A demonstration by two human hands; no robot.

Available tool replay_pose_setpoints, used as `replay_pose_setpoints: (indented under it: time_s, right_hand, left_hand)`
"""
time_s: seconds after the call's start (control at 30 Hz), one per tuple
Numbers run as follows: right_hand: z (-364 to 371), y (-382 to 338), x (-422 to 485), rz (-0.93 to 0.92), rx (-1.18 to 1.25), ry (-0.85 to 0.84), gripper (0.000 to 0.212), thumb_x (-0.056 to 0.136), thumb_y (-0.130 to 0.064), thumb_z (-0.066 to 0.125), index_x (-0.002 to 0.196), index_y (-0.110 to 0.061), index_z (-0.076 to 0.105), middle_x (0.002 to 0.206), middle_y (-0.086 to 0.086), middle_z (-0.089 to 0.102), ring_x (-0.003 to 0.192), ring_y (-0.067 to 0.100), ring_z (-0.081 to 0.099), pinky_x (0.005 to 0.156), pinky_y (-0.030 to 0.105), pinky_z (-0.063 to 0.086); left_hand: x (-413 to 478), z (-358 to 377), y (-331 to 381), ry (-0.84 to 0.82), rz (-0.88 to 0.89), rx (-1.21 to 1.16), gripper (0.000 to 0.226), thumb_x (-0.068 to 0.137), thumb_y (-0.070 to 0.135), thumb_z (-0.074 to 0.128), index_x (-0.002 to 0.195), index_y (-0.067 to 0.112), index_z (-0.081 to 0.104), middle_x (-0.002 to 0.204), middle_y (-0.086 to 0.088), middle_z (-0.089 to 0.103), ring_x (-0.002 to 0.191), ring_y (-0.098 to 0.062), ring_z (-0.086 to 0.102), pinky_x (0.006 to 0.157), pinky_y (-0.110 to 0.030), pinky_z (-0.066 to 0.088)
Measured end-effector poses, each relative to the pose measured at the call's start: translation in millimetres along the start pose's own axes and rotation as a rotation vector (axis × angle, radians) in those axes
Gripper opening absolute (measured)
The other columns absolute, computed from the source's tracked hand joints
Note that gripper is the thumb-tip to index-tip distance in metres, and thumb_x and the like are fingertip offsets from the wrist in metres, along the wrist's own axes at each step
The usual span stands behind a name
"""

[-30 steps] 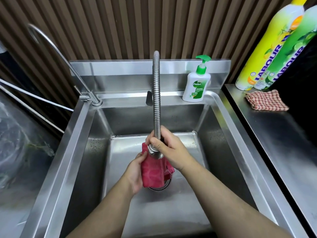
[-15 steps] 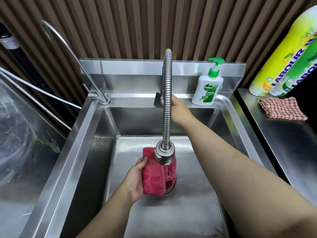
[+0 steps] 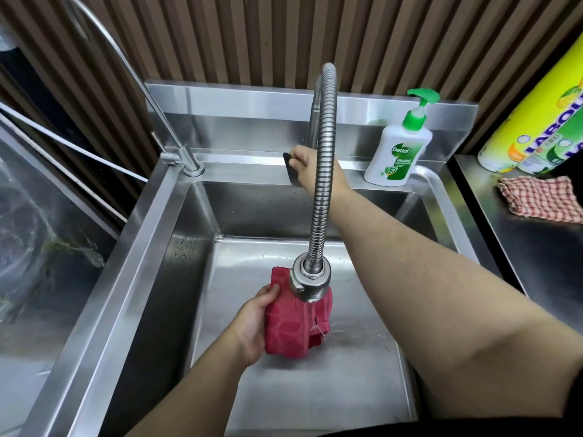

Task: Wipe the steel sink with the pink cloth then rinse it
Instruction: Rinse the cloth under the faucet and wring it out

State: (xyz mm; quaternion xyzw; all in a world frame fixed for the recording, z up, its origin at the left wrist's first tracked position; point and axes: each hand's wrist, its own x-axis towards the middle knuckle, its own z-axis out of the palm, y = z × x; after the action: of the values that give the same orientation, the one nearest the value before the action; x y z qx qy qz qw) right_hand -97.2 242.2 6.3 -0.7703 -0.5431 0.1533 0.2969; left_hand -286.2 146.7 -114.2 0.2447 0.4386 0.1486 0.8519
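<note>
Left hand (image 3: 252, 323) grips cloth (image 3: 293, 329) under spout (image 3: 310, 280) for rinsing; right hand (image 3: 304, 162) pinches tap lever (image 3: 291, 170), apparently opening water.

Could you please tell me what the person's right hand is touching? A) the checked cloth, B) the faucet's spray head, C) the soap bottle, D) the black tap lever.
D: the right hand grips the black tap lever at the back rim, well above the spray head.
</note>
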Motion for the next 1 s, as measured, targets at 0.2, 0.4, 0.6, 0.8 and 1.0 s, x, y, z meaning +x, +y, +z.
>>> replay_pose_setpoints:
  time_s: [0.2,0.4,0.6,0.8,1.0]
  right_hand:
    - [-5,2,-13,0.078,0.319,-0.038,0.014,0.092,-0.021,0.053,0.093,-0.032,0.063,0.088,0.002,0.067,0.086,0.02,0.063,0.081,0.033,0.052]
    - [17,61,-97,0.469,0.564,0.092,0.008,0.089,-0.025,0.055,0.086,-0.018,0.056,0.088,0.0,0.061,0.078,0.015,0.052,0.071,0.03,0.042]
    - [40,102,-180,0.89,0.614,-0.354,0.047,0.097,-0.05,0.031,0.105,-0.015,0.061,0.102,0.005,0.063,0.084,0.017,0.055,0.063,0.028,0.037]
    - [33,93,-195,0.756,0.745,-0.43,0.04,0.092,-0.052,0.044,0.091,-0.017,0.062,0.08,-0.001,0.067,0.074,0.013,0.057,0.068,0.027,0.039]
    - [28,98,-213,0.701,0.796,-0.398,0.009,0.092,-0.026,0.056,0.087,-0.018,0.055,0.075,-0.006,0.066,0.074,0.013,0.057,0.071,0.03,0.037]
  left_hand:
    - [2,7,-6,-0.005,-0.019,0.05,0.026,0.096,0.029,0.042,0.115,0.022,0.058,0.099,-0.005,0.071,0.081,-0.021,0.069,0.062,-0.031,0.052]
    - [2,11,-7,-0.027,-0.007,0.019,0.021,0.095,0.024,0.041,0.106,0.022,0.059,0.083,-0.002,0.074,0.071,-0.019,0.071,0.062,-0.032,0.05]
    - [-1,14,-8,-0.007,0.018,0.015,0.024,0.095,0.025,0.043,0.112,0.022,0.059,0.095,-0.005,0.073,0.082,-0.023,0.07,0.068,-0.037,0.05]
    - [-10,14,-10,-0.014,0.052,0.055,0.026,0.092,0.025,0.048,0.117,0.022,0.056,0.106,-0.008,0.071,0.094,-0.027,0.067,0.074,-0.04,0.051]
    - [-19,20,-12,-0.038,0.077,0.118,0.023,0.093,0.02,0.049,0.114,0.024,0.057,0.105,-0.009,0.07,0.093,-0.027,0.066,0.075,-0.038,0.052]
